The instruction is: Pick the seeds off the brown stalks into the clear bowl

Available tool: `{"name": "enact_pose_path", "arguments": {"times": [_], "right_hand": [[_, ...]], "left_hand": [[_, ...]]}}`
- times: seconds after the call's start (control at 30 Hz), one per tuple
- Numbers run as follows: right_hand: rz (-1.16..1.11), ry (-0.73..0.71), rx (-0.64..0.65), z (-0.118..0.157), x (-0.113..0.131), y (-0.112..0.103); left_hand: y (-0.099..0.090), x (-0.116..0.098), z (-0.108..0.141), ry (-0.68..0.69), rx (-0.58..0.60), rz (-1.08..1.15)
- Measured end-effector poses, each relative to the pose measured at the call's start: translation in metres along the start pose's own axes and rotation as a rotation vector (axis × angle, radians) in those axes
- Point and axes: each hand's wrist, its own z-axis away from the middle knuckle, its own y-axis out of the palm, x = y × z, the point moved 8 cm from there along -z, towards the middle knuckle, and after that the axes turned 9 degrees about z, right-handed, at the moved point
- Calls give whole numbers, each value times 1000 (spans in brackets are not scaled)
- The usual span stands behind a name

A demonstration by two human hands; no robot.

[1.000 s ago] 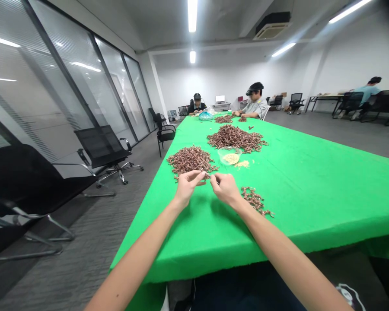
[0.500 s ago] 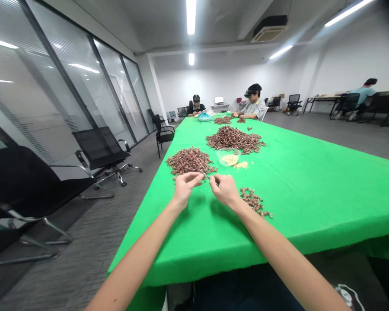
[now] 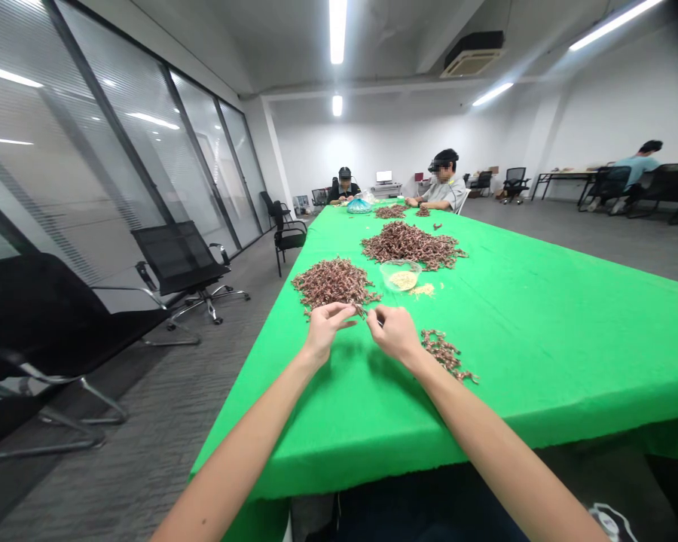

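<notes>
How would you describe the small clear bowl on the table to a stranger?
Find the long green-covered table and the left hand and right hand at its edge. Ahead lie a near heap and a far heap of brown pieces. The clear bowl sits between them, the only bowl in sight, with pale granules inside and more beside it.

You won't find any readable text, label, brand or number in this view. The white emblem [image 3: 609, 521] on your dark clothing is cut off at the lower edge and, as far as you can tell, too blurred to read.
</notes>
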Motion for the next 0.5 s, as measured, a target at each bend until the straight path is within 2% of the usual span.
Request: {"name": "enact_pose_path", "arguments": {"times": [0.5], "right_hand": [[-50,4,-5,0,-1,-2]], "left_hand": [[11,1,3,-33,109,-3]]}}
